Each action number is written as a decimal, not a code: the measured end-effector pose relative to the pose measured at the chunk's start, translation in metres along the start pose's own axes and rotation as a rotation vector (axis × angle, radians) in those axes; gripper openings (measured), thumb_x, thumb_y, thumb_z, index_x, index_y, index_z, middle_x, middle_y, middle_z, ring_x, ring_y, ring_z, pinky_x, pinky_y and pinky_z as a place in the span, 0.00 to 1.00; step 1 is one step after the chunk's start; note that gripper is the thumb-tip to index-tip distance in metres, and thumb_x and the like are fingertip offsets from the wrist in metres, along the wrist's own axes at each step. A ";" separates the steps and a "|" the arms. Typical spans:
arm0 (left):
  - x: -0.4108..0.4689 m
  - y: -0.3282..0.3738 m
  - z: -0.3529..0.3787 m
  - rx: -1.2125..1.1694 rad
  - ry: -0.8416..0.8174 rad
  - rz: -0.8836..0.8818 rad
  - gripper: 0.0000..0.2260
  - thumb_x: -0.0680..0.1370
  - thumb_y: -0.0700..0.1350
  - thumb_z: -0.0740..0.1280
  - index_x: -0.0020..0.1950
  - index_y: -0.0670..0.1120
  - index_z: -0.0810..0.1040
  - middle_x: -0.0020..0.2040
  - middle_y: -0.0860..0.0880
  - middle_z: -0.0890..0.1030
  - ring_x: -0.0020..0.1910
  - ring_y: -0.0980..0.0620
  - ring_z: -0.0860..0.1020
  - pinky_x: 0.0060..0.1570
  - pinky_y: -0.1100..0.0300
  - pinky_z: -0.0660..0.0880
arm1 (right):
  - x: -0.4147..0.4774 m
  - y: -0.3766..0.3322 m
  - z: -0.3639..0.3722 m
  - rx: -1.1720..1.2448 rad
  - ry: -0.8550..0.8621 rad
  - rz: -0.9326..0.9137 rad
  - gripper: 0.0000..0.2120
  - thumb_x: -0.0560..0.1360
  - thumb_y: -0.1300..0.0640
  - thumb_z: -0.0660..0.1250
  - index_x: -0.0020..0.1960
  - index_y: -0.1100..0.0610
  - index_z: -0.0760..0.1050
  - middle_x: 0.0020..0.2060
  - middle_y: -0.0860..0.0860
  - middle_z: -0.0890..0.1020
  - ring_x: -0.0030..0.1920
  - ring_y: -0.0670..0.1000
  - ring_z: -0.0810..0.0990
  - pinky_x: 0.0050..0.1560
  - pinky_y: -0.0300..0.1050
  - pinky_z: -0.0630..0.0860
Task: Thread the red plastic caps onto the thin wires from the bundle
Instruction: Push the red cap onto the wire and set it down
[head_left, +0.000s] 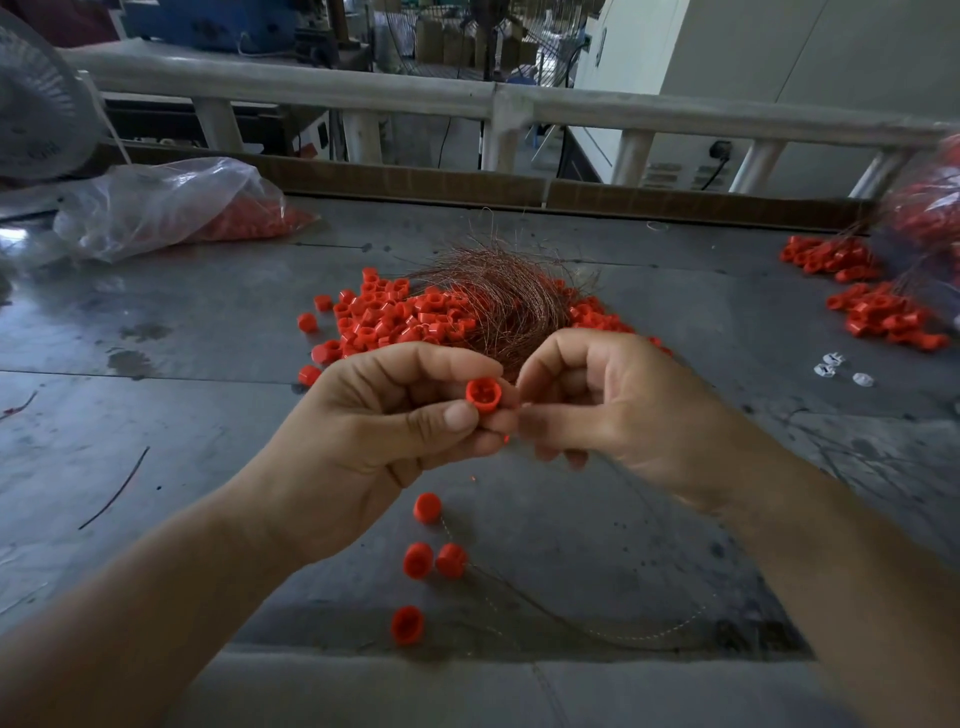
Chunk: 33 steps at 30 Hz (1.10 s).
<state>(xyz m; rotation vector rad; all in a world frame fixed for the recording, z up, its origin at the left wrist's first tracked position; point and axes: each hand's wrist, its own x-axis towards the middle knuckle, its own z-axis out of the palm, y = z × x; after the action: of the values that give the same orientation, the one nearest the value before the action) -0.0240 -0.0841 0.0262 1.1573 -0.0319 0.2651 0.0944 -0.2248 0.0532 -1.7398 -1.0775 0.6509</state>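
Up at ten o'clock a clear plastic bag (156, 208) holds red caps; a blurred second bag (930, 208) at three o'clock does too. Bare metal table (156, 322) runs to six o'clock, where four loose caps (427, 507) lie. At centre, the left hand (374, 415) pinches one red cap (484, 395). The right hand (613, 410) pinches a thin wire (655, 506) beside it. The wire bundle (498, 280) lies at twelve.

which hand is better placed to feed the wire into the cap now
Right, probably: the right hand pinches just beside the cap, seemingly on a wire too fine to make out, while the left hand is occupied gripping that cap.
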 end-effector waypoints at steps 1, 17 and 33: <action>0.001 -0.001 0.000 0.002 0.032 -0.008 0.10 0.62 0.37 0.69 0.40 0.44 0.84 0.39 0.44 0.84 0.37 0.52 0.83 0.37 0.64 0.79 | 0.001 0.002 -0.007 -0.061 0.065 -0.009 0.07 0.68 0.61 0.72 0.38 0.53 0.75 0.29 0.49 0.80 0.31 0.46 0.79 0.33 0.38 0.75; 0.002 -0.001 0.002 0.038 0.119 -0.028 0.10 0.59 0.38 0.69 0.38 0.45 0.85 0.37 0.45 0.84 0.37 0.52 0.83 0.36 0.65 0.78 | 0.016 0.037 -0.029 -0.770 0.155 0.091 0.07 0.71 0.58 0.70 0.49 0.49 0.80 0.38 0.42 0.77 0.38 0.38 0.73 0.37 0.23 0.65; 0.003 -0.002 0.001 0.082 0.178 -0.073 0.09 0.63 0.36 0.68 0.39 0.43 0.84 0.37 0.43 0.84 0.36 0.51 0.83 0.36 0.64 0.78 | 0.016 0.031 -0.029 -0.436 0.255 0.098 0.10 0.77 0.61 0.61 0.40 0.52 0.76 0.33 0.49 0.81 0.33 0.46 0.81 0.38 0.40 0.78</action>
<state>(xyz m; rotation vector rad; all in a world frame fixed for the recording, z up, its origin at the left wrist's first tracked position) -0.0203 -0.0853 0.0251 1.2096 0.1787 0.3058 0.1364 -0.2283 0.0373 -2.1919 -1.0085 0.2481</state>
